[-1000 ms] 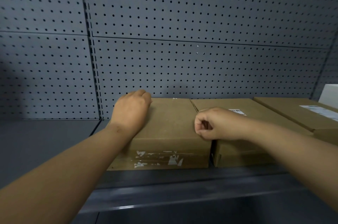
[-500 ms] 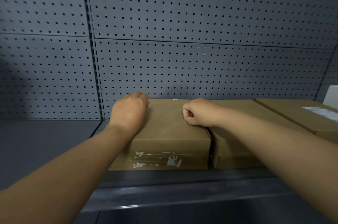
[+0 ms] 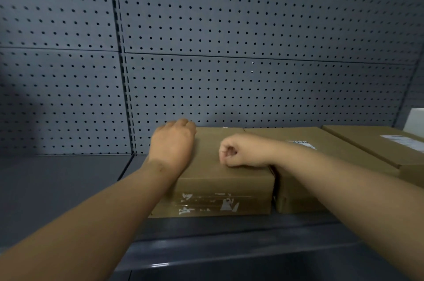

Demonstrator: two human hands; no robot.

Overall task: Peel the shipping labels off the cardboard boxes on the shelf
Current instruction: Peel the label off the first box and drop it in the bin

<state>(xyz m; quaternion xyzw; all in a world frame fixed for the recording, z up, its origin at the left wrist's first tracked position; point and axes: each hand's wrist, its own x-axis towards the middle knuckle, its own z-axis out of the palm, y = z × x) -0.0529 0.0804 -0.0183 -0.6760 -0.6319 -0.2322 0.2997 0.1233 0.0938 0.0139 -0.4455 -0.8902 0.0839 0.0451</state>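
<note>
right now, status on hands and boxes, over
Left hand flat on left box. Right hand fisted on its top. Middle box label unpeeled. Nothing blocking.

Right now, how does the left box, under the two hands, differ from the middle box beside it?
The left box has no label on its top, only torn white scraps on its front face; the middle box has a barcode label on top. The left hand rests on the left box's far left corner and the closed right hand on its top, while only the right forearm crosses the middle box. Both are plain brown cardboard, side by side on the grey shelf.
</note>
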